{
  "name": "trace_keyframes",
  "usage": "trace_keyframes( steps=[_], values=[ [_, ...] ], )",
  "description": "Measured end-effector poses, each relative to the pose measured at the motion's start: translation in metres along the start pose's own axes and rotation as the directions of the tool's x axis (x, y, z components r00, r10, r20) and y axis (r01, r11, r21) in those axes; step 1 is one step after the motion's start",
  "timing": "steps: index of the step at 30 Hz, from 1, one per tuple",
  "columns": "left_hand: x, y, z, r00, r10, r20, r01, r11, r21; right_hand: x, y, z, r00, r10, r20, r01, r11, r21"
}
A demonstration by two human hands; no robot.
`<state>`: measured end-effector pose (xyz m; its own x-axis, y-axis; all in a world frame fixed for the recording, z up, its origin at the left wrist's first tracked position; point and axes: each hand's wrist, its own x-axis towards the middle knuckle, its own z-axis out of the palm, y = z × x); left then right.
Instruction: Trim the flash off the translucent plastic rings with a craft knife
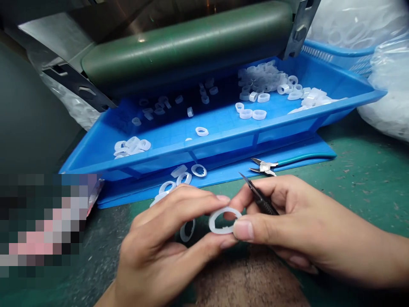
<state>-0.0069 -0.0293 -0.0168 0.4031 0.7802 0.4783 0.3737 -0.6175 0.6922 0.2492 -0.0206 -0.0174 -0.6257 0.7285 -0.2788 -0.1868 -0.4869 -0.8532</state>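
Between my two hands is a white translucent plastic ring [214, 226], oval in this view, with small jagged bits on its inner edge. The thumb and fingertips of my left hand [169, 238] pinch it from the left. My right hand [297, 226] grips a craft knife [263, 201] with a black handle, blade pointing up and left, while its thumb and a fingertip also touch the ring's right side. Behind my left hand, another ring [187, 230] is partly hidden. Several more rings [183, 178] lie past my left fingers, some of them covered by the hand.
Side cutters [266, 166] with green handles lie on a blue sheet [223, 172]. A blue tray [223, 138] holds many loose rings, under a green conveyor roller [188, 44] with metal brackets. Clear bags [393, 85] of white parts and a blue basket [338, 53] stand at right.
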Motion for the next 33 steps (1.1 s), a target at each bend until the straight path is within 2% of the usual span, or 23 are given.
trace_keyframes(
  steps=[5,10,12,15,17,20,22,25,28,33],
  values=[
    [0.0,0.0,0.0,1.0,-0.004,-0.001,0.004,1.0,0.015,-0.005,-0.013,0.005,0.987,0.159,-0.008,-0.158,0.985,0.065],
    [-0.011,0.0,0.002,0.998,-0.051,-0.043,0.052,0.999,0.013,-0.007,-0.018,0.006,0.983,0.185,-0.012,-0.184,0.981,0.067],
    [-0.014,0.0,0.002,0.994,-0.079,-0.073,0.081,0.996,0.033,-0.008,-0.015,0.005,0.987,0.16,-0.024,-0.16,0.987,-0.005],
    [-0.01,0.002,0.001,0.993,-0.091,-0.077,0.098,0.992,0.084,-0.008,-0.011,0.008,0.989,-0.001,-0.149,-0.016,0.994,-0.112],
    [-0.003,0.003,0.001,0.994,-0.092,-0.053,0.097,0.991,0.097,-0.008,-0.01,0.013,0.981,-0.056,-0.186,0.025,0.986,-0.164],
    [0.005,0.005,0.001,0.994,-0.108,0.003,0.107,0.992,0.071,-0.007,-0.01,0.018,0.994,0.004,-0.113,-0.025,0.983,-0.181],
    [0.006,0.005,0.0,0.994,-0.102,0.047,0.1,0.993,0.058,-0.006,-0.012,0.018,0.992,0.04,-0.121,-0.057,0.988,-0.144],
    [0.003,0.002,-0.004,0.993,-0.108,0.038,0.105,0.992,0.064,-0.005,-0.017,0.013,0.989,0.099,-0.112,-0.105,0.994,-0.043],
    [-0.002,-0.001,-0.005,0.996,-0.084,-0.009,0.084,0.994,0.064,-0.006,-0.02,0.006,0.987,0.159,-0.038,-0.159,0.987,0.004],
    [-0.001,0.0,-0.002,0.999,-0.025,0.034,0.024,0.999,0.028,-0.006,-0.021,0.003,0.982,0.187,-0.011,-0.187,0.982,0.02]
  ],
)
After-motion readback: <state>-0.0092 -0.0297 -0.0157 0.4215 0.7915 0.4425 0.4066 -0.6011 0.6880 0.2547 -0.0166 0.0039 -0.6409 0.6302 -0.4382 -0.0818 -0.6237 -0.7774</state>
